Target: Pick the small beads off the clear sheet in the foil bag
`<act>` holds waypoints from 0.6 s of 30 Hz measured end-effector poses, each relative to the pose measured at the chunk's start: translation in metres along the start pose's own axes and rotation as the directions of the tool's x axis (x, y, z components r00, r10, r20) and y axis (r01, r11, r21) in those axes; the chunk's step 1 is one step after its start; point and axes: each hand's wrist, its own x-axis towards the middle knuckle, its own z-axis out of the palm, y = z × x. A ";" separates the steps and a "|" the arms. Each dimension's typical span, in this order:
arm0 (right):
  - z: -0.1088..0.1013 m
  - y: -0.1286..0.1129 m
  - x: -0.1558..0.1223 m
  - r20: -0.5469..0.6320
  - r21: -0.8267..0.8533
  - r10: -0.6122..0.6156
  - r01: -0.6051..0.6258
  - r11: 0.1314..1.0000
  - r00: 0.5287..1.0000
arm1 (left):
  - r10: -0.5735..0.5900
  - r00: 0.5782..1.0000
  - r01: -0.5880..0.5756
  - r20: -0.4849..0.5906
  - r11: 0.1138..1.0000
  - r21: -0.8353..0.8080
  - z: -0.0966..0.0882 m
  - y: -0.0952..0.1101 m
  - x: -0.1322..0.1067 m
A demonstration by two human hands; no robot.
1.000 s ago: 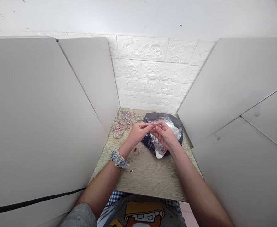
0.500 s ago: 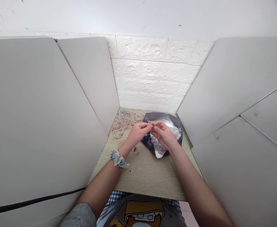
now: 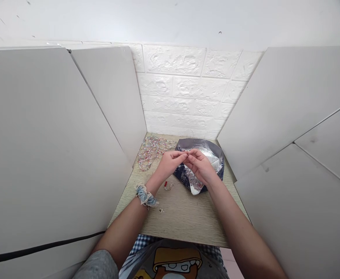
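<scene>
My left hand (image 3: 170,164) and my right hand (image 3: 200,166) meet fingertip to fingertip above a dark blue foil bag (image 3: 213,155) that lies open on the wooden table (image 3: 184,217). Both hands pinch something very small between thumb and fingers; I cannot make out what it is. The bag's silver inside shows, and pale beads lie at its mouth (image 3: 193,183). A blue scrunchie (image 3: 145,195) sits on my left wrist.
A heap of beaded strands (image 3: 152,149) lies at the table's back left. A few loose beads, one red (image 3: 166,184), lie under my left hand. White panels wall in both sides, with a white brick wall behind. A black cable (image 3: 42,246) runs along the left panel.
</scene>
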 end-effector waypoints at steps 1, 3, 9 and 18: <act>0.000 0.000 0.000 0.005 0.003 0.004 -0.004 1.000 1.000 | 0.000 1.000 0.000 0.002 1.000 0.004 0.000 0.000 0.000; 0.001 0.000 0.000 0.011 0.000 0.011 -0.011 1.000 1.000 | -0.001 1.000 0.001 0.005 1.000 0.005 0.000 0.000 0.000; 0.001 0.000 0.000 -0.007 -0.022 0.028 -0.028 0.999 1.000 | 0.006 1.000 -0.005 0.015 1.000 -0.004 0.000 0.000 0.000; 0.000 0.003 0.001 0.014 -0.103 0.016 -0.014 0.995 1.000 | -0.017 0.999 0.015 0.046 0.999 0.050 -0.002 -0.003 0.002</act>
